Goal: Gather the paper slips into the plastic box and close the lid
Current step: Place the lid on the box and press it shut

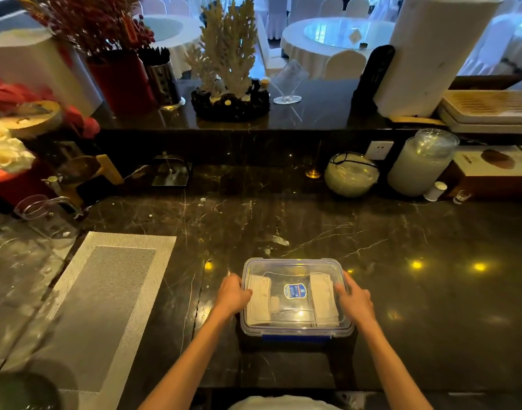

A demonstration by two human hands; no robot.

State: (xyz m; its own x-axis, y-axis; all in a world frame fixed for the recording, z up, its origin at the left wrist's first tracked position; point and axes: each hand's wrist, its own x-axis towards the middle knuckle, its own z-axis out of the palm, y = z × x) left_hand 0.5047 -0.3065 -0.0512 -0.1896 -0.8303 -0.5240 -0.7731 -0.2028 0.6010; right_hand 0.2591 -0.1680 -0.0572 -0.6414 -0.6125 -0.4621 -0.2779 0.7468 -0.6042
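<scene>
Item: plastic box [296,327], clear, rectangular, set on the dark marble worktop [416,306] just in front of the person, near its front edge.

Lid [295,269]: clear, seated on the box; a blue latch is seen at the near edge. Whether the side latches are snapped down cannot be told.

Contents: paper slips [259,300], seen through the lid in two stacks, one at the left end and one at the right. No loose slips are seen elsewhere on the worktop.

Left hand [231,294]: laid against the left end of the lid, fingers curled over the rim, pressing or gripping it.

Right hand [354,300]: laid likewise on the right end of the lid, fingers bent over the rim.

Progress: the gathering is judged complete; the lid is in place. What is left, at most, is the pressing down and fastening of the side latches.

Markings: a blue and white label [294,290] is fixed at the centre of the lid; its writing is too small to be read. No other legible writing is noted.

Adjacent: a woven grey placemat [106,306] lies to the left, well apart.
</scene>
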